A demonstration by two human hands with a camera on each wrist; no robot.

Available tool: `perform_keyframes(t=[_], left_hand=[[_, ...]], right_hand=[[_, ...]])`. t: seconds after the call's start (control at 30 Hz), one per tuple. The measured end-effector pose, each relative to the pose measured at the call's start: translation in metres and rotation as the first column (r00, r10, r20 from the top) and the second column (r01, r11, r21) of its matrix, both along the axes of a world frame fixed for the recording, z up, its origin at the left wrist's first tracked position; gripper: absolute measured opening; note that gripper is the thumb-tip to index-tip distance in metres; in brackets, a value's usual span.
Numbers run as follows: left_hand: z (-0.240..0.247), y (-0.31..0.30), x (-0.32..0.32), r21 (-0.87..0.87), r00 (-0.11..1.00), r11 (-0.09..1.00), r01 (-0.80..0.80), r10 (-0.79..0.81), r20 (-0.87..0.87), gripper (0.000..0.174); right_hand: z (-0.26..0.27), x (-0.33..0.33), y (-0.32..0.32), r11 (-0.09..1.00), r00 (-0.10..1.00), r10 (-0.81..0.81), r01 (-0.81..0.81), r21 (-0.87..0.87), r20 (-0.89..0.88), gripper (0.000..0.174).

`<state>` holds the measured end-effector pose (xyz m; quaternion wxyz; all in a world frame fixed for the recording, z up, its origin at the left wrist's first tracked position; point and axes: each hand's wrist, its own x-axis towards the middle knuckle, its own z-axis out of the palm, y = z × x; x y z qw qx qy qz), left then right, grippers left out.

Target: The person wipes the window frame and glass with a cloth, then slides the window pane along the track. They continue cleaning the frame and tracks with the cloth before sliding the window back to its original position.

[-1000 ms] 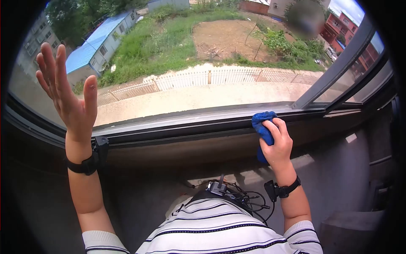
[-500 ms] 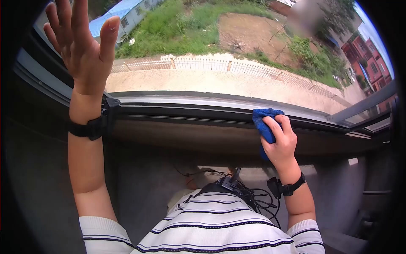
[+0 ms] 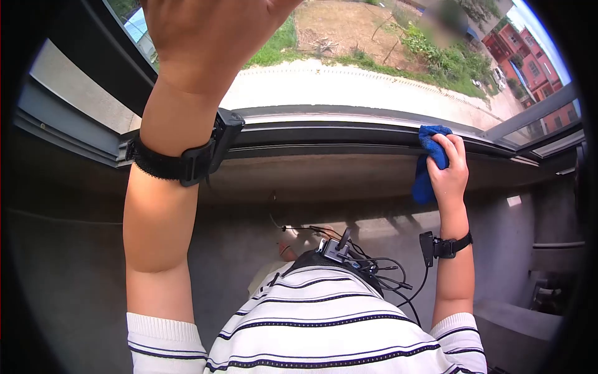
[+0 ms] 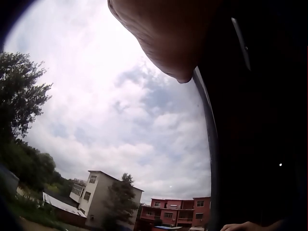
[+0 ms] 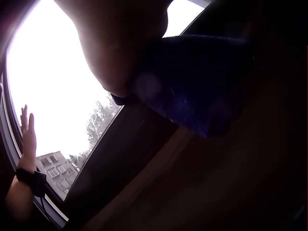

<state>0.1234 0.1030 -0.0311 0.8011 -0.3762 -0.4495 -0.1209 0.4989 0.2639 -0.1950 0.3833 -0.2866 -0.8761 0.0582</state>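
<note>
In the head view my right hand [image 3: 450,174] grips a bunched blue cloth [image 3: 425,184] at the lower window frame [image 3: 336,133], toward its right end. Part of the cloth hangs down below the fingers. The right wrist view shows that cloth [image 5: 192,82] dark and close beside the hand. My left hand [image 3: 205,47] is raised in front of the window at upper left, its fingers cut off by the top edge. From the right wrist camera, the same left hand [image 5: 29,137] appears upright with straight fingers, holding nothing.
A dark upright frame [image 3: 109,59] stands behind the left arm. Grey rails [image 3: 532,118] cross the window's right side. Below the sill, a cluster of black cables [image 3: 386,274] hangs at the waist. Outside are a pale path, a garden plot and red buildings [image 3: 529,62].
The view has shifted. My left hand has come up and rightward, looking larger, with its fingers passing out of the frame. My right hand and the cloth have moved right along the window frame.
</note>
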Motion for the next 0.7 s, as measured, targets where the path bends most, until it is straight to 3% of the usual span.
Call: perform_keyframes(t=[0.07, 0.13, 0.2, 0.23, 0.27, 0.3, 0.33, 0.4, 0.43, 0.53, 0.6, 0.63, 0.7], left_hand=[[-0.003, 0.005, 0.012, -0.030, 0.990, 0.997, 0.068, -0.064, 0.125, 0.058], [-0.002, 0.011, 0.019, -0.038, 0.989, 0.994, 0.104, -0.099, 0.113, 0.058], [0.004, 0.010, 0.024, -0.104, 0.959, 0.961, 0.255, -0.239, 0.150, 0.059], [0.000, 0.007, 0.031, -0.104, 0.869, 0.878, 0.467, -0.434, 0.236, 0.057], [-0.003, -0.017, 0.037, -0.138, 0.665, 0.685, 0.715, -0.606, 0.436, 0.055], [-0.005, -0.043, 0.046, -0.105, 0.404, 0.437, 0.893, -0.678, 0.614, 0.056], [-0.003, -0.061, 0.070, 0.133, 0.304, 0.434, 0.891, -0.788, 0.535, 0.046], [-0.021, -0.117, 0.054, 0.307, 0.499, 0.661, 0.685, -0.732, 0.463, 0.036], [-0.032, -0.127, 0.050, 0.441, 0.490, 0.698, 0.565, -0.713, 0.501, 0.039], [-0.042, -0.125, 0.023, 0.512, 0.200, 0.700, 0.498, -0.667, 0.718, 0.074], [-0.040, -0.115, 0.007, 0.473, -0.045, 0.606, 0.639, -0.585, 0.810, 0.096], [-0.048, -0.120, -0.014, 0.530, -0.084, 0.666, 0.525, -0.579, 0.811, 0.097], [-0.035, -0.092, 0.003, 0.509, -0.145, 0.584, 0.633, -0.556, 0.818, 0.091]], right_hand=[[-0.001, 0.004, 0.003, 0.998, 0.998, -0.056, 0.056, 0.018, 0.011, 0.037], [0.000, 0.010, 0.008, 0.999, 0.999, -0.047, 0.047, 0.025, -0.001, 0.037], [-0.001, 0.012, 0.009, 0.996, 0.996, -0.087, 0.087, -0.023, -0.006, 0.038], [0.001, 0.013, 0.008, 0.996, 0.996, -0.090, 0.090, -0.021, 0.004, 0.038], [0.002, 0.017, 0.008, 0.997, 0.997, -0.077, 0.076, -0.021, -0.004, 0.038], [0.003, 0.022, 0.010, 0.997, 0.998, -0.068, 0.068, -0.036, 0.002, 0.038], [0.003, 0.024, 0.013, 0.997, 0.998, -0.064, 0.064, -0.048, 0.003, 0.038], [0.001, 0.028, 0.012, 0.999, 0.998, -0.041, 0.039, -0.034, -0.048, 0.043], [0.001, 0.029, 0.011, 0.998, 0.997, -0.061, 0.060, -0.030, -0.041, 0.045], [0.002, 0.026, 0.002, 0.987, 0.988, -0.153, 0.155, -0.044, 0.033, 0.047], [-0.001, 0.023, 0.001, 0.981, 0.981, -0.185, 0.188, -0.047, 0.061, 0.049], [0.001, 0.021, -0.001, 0.979, 0.979, -0.195, 0.198, -0.043, 0.065, 0.049], [0.003, 0.018, -0.003, 0.979, 0.975, -0.183, 0.193, -0.065, 0.127, 0.051]])
